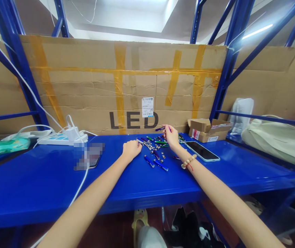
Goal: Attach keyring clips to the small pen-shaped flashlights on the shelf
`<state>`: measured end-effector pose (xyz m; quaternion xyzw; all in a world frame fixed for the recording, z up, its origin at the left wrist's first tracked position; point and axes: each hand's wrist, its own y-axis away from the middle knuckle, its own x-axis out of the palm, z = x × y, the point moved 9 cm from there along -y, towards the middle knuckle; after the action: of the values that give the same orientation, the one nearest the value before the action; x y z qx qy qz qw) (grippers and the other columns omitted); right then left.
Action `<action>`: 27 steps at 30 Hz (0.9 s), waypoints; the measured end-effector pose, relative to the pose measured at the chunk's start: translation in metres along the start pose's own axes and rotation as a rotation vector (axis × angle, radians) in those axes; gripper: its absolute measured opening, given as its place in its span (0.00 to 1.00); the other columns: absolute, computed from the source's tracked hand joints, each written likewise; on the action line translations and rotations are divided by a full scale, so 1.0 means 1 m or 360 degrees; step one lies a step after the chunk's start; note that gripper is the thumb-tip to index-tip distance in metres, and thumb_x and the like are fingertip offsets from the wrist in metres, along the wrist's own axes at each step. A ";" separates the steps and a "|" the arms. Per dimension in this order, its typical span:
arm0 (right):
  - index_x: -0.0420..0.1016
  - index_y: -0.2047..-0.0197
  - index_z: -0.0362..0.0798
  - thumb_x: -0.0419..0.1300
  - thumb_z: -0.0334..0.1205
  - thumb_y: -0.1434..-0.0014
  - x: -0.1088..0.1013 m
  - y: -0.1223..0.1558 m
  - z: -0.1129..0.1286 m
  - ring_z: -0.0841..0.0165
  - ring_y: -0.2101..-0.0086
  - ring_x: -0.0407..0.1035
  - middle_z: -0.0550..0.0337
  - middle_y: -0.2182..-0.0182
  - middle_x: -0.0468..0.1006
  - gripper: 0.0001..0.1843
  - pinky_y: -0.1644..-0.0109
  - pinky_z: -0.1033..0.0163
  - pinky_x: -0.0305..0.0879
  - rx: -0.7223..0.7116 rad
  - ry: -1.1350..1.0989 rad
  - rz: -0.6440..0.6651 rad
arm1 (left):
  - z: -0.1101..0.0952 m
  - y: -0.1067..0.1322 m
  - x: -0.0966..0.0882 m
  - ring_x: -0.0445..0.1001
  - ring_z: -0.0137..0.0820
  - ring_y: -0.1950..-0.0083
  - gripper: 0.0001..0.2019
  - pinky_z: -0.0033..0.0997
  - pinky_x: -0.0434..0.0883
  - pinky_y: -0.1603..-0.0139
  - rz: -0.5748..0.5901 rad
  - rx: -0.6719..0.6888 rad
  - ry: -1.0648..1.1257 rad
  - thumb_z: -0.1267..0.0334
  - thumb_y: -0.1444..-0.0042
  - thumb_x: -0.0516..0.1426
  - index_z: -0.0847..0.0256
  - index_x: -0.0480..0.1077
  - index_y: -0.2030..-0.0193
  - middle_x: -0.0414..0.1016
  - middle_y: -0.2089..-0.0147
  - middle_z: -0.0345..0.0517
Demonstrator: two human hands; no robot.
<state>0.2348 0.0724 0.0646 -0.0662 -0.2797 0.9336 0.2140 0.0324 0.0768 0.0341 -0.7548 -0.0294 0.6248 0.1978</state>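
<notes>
Over the far right of a loose pile, my right hand (172, 137) pinches a slim dark purple metallic tube (159, 129), its end pointing left. My left hand (131, 151) rests curled on the blue shelf at the pile's left edge. A silvery-blue tube end (139, 141) shows by its fingertips; whether the fingers grip it is hidden. Between the hands lie several small silver metal pieces (151, 146) and green tubes (160, 142). Nearer the front are two blue tubes, one a blue tube with a silver end (160, 164), and a purple tube (156, 155).
A phone (202, 151) lies right of the pile, before an open small carton (209, 130). Another phone (95, 156), partly blurred, lies left near a power strip (59, 137). A white cable (81, 186) crosses the shelf. Taped cardboard (90, 86) stands behind.
</notes>
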 end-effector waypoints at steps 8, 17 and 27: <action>0.72 0.63 0.42 0.45 0.49 0.46 -0.024 -0.009 -0.018 0.75 0.83 0.58 0.59 0.78 0.69 0.22 0.81 0.70 0.54 0.0060 0.0189 -0.0182 | -0.006 0.001 0.006 0.73 0.38 0.61 0.14 0.31 0.64 0.64 0.0156 0.0197 -0.0074 0.62 0.48 0.45 0.60 0.70 0.75 0.76 0.66 0.50; 0.70 0.65 0.45 0.42 0.42 0.42 -0.022 -0.019 -0.040 0.72 0.77 0.65 0.61 0.78 0.73 0.18 0.71 0.68 0.59 0.0013 0.0619 0.0041 | -0.007 0.002 0.007 0.73 0.41 0.58 0.20 0.35 0.65 0.62 0.0142 0.0171 -0.0107 0.57 0.44 0.41 0.62 0.72 0.70 0.75 0.63 0.55; 0.71 0.57 0.45 0.47 0.37 0.43 -0.009 -0.018 -0.064 0.71 0.70 0.70 0.56 0.69 0.77 0.16 0.65 0.66 0.63 0.0107 0.1004 0.0337 | -0.009 0.003 0.006 0.72 0.41 0.56 0.24 0.38 0.65 0.60 0.0152 0.0171 -0.0080 0.60 0.43 0.37 0.64 0.73 0.66 0.75 0.59 0.56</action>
<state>0.2648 0.1140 0.0209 -0.3735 -0.1604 0.8928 0.1940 0.0415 0.0737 0.0291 -0.7276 0.0353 0.6530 0.2072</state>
